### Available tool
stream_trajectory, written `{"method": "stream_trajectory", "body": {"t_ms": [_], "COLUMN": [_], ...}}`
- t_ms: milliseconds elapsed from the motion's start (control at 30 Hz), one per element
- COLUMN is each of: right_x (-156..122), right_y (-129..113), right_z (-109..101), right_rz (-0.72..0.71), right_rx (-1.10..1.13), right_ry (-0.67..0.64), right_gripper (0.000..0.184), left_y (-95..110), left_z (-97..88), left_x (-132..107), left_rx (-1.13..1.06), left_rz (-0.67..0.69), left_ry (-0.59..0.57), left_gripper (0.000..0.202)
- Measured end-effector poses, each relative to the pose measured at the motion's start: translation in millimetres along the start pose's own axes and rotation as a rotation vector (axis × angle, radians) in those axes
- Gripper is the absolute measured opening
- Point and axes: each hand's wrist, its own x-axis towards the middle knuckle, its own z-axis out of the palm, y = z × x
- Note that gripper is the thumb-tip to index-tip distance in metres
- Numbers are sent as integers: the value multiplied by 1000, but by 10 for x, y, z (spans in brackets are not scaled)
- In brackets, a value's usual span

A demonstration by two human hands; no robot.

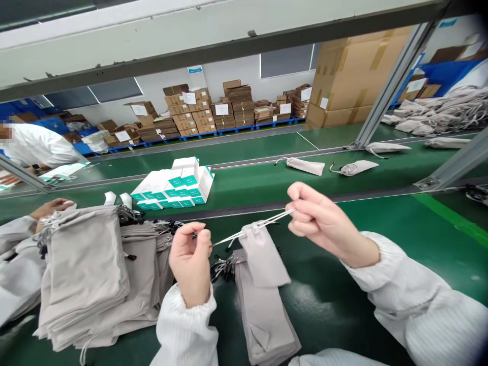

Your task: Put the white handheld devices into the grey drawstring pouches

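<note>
My left hand (189,264) pinches a thin pale drawstring cord (229,238) that leads to the neck of a beige drawstring pouch (263,256). My right hand (322,223) grips the pouch's other cord strands (272,219) between fingers and thumb, above the green bench. Under the held pouch lies a flat pile of beige pouches (263,320). A taller stack of the same pouches (86,259) sits left of my left hand, with dark cord ends bunched at its top. Another person's hand (48,208) rests at that stack's far edge.
Beyond my hands, white boxes with teal labels (171,183) stand stacked on a green conveyor belt (247,188). Several beige pouches (353,168) lie further along it. A co-worker in white (34,147) bends at far left. Metal frame posts (392,84) rise at right; cartons (202,114) fill the back.
</note>
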Motion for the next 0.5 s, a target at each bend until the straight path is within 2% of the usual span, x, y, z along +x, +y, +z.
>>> {"method": "stream_trajectory", "body": {"t_ms": [67, 167, 233, 300, 367, 433, 500], "right_x": [124, 478, 734, 930, 1032, 1043, 1001], "right_y": [-203, -384, -403, -330, -162, 89, 391], "right_z": [-37, -139, -242, -343, -414, -448, -463], "right_rz": [-127, -447, -639, -707, -637, -386, -83], "right_rx": [10, -132, -317, -571, -897, -1209, -1370], "right_ry": [84, 266, 362, 387, 341, 249, 169], "right_gripper": [13, 10, 5, 9, 29, 45, 44], "left_y": [-25, -112, -215, -326, -405, -432, -420], "left_z": [-14, 12, 20, 10, -8, -25, -39], "left_x": [-13, -95, -157, -201, -223, -229, -231], "left_rx": [107, 360, 479, 539, 565, 559, 522], "left_rz": [44, 100, 103, 76, 40, 21, 37], "left_ry": [-134, -356, -431, -461, -479, -515, -606], "left_gripper": [23, 25, 21, 18, 16, 17, 26]}}
